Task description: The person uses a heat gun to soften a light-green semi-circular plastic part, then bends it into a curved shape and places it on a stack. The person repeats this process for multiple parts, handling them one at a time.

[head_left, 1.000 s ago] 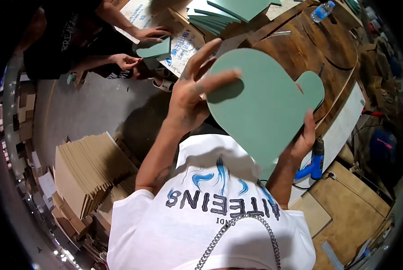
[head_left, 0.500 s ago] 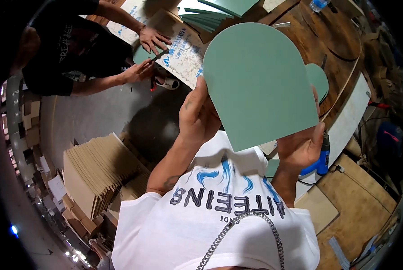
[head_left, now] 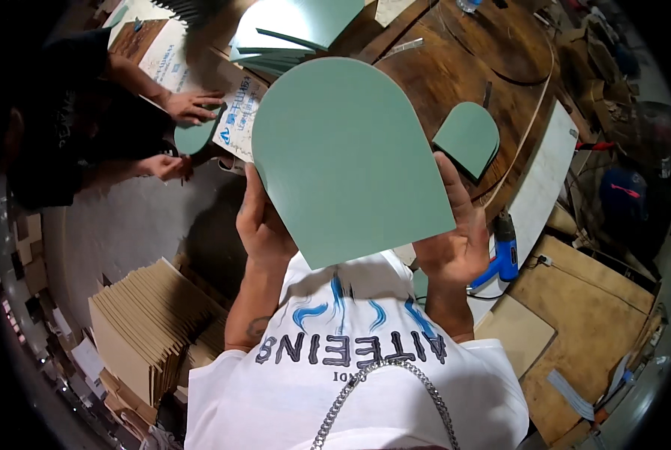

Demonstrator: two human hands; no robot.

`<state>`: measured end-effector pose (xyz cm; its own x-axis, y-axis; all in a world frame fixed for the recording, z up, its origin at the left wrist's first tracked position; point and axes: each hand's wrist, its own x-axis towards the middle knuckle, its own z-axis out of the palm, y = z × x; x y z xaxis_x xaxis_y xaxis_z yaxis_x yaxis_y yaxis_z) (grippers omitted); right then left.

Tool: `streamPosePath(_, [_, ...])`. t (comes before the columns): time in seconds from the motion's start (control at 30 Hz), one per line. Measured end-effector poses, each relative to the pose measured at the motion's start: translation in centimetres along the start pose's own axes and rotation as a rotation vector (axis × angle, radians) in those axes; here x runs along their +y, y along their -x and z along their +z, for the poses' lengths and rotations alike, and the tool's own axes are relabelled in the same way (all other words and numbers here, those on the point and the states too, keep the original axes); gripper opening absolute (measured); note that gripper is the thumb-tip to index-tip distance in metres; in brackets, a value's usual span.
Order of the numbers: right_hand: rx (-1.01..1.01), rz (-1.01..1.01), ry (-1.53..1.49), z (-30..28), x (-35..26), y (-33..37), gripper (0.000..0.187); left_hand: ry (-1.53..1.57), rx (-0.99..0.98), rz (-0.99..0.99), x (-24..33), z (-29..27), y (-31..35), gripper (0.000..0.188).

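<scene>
A large green panel [head_left: 350, 161], rounded at its far end and straight-cut at its near end, is held up in front of my chest. My left hand [head_left: 264, 225] grips its left edge, with the thumb along the edge and the other fingers mostly hidden behind it. At the lower right corner, my right hand [head_left: 459, 244] supports the panel, its fingers extended along the right edge. Beyond that hand, a smaller green panel [head_left: 467, 135] of similar shape lies on the brown wooden table [head_left: 403, 82].
More green panels [head_left: 290, 26] are stacked at the far side. A co-worker's hands [head_left: 189, 109] are at another green piece on the left. Brown boards [head_left: 137, 322] stand in a stack at lower left. A blue heat gun [head_left: 506, 255] rests at right, near a wooden board [head_left: 587, 322].
The large panel and both my hands have shifted left and slightly lower in view. The surroundings have also shifted left, and the smaller panel now shows fully. The co-worker's hands have moved apart.
</scene>
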<state>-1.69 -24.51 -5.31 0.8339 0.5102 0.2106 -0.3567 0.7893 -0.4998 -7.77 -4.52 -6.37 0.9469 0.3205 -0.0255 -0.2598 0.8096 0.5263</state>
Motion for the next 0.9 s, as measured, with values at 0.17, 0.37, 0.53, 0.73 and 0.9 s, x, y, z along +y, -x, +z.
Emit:
streamPosePath(0.17, [0.161, 0.042, 0.305, 0.7, -0.8, 0.1, 0.076, -0.006, 0.068, -0.077, 0.4, -0.8, -0.6, 0.050])
streamPosePath(0.37, [0.118, 0.018, 0.297, 1.4, -0.3, -1.1, 0.072, -0.054, 0.059, -0.040, 1.2, -1.2, -1.6, 0.048])
streamPosePath(0.53, [0.061, 0.049, 0.308, 2.1, 0.7, -3.0, 0.069, -0.111, 0.034, -0.029, 3.0, -2.7, -2.9, 0.045])
streamPosePath(0.73, [0.121, 0.081, 0.336, 4.3, 2.4, -5.1, 0.070, -0.038, 0.037, 0.041, 5.1, -3.1, -4.2, 0.040])
streamPosePath(0.9, [0.159, 0.089, 0.409, 5.9, 3.8, -6.6, 0.074, 0.017, -0.054, 0.070, 6.8, -3.7, -5.1, 0.050])
